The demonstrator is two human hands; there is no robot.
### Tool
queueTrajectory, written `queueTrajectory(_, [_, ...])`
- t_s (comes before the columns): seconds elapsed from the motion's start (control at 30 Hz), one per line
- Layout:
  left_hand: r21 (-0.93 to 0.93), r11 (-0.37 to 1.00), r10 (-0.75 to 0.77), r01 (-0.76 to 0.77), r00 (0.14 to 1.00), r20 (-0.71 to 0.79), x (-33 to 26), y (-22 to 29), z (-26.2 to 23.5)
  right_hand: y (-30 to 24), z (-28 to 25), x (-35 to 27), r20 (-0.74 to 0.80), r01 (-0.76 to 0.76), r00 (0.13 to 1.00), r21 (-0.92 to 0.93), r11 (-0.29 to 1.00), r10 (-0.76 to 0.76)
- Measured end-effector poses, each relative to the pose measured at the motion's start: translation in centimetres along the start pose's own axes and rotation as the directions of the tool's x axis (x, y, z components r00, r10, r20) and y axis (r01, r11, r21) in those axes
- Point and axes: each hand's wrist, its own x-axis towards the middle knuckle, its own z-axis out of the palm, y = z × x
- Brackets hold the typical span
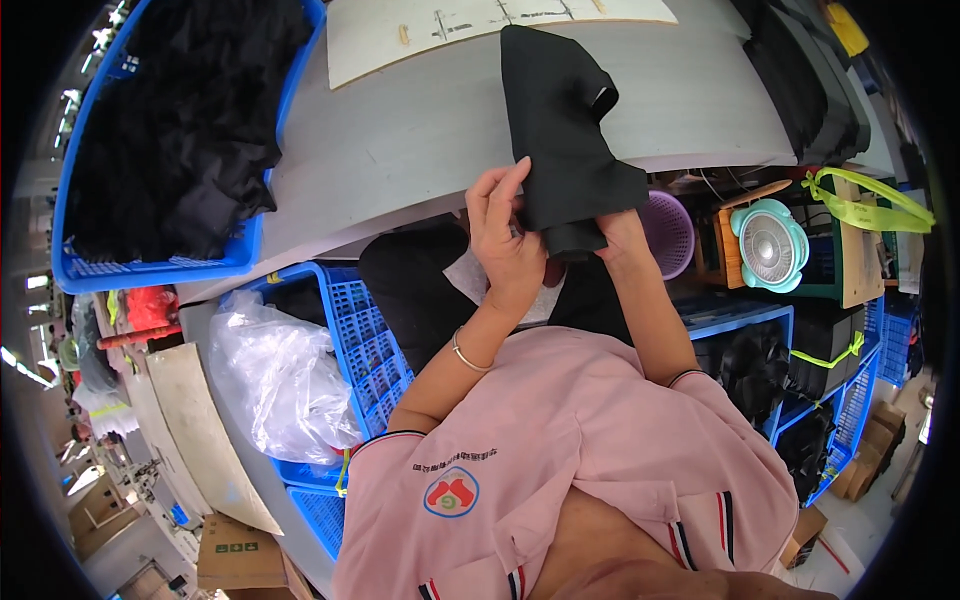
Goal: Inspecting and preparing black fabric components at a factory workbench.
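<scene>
A folded piece of black fabric (565, 140) hangs between my hands over the near edge of the grey table, its far end lying on the tabletop. At its left edge, my left hand (505, 235) holds the cloth, fingers bent and pointing upward, one fingertip against the fabric. My right hand (625, 238) grips the lower right part from beneath; its fingers are hidden by the cloth. The lower end of the fabric is rolled or folded over between the two hands. A small dark opening shows near the upper right edge of the piece.
A blue crate (255, 240) heaped with black fabric stands at left on the grey table (400, 130). A white marked board (370, 45) lies at the back. Black stacked pieces (810, 100), a purple bin (668, 235) and a teal fan (772, 246) are at right. Clear plastic bags (280, 375) lie lower left.
</scene>
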Motion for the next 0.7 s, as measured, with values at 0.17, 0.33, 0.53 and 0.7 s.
queueTrajectory(0.17, [-0.018,1.0,0.025,-0.025,1.0,0.012,-0.1,0.7,-0.3,-0.1,-0.1,0.1,0.013,-0.002,1.0,0.108,0.994,0.001])
queueTrajectory(0.33, [0.006,1.0,0.016,-0.016,1.0,0.02,-0.1,0.6,-0.3,0.2,0.4,0.2,0.049,0.015,0.998,0.189,0.982,-0.025])
queueTrajectory(0.53, [0.005,1.0,0.023,-0.024,0.999,0.027,-0.2,0.5,-0.4,0.5,0.6,0.1,0.039,0.077,0.996,0.132,0.988,-0.083])
queueTrajectory(0.7, [0.025,0.999,0.039,-0.039,0.999,0.026,-0.4,0.4,-0.6,0.9,0.8,0.4,-0.039,0.083,0.996,0.085,0.993,-0.08])
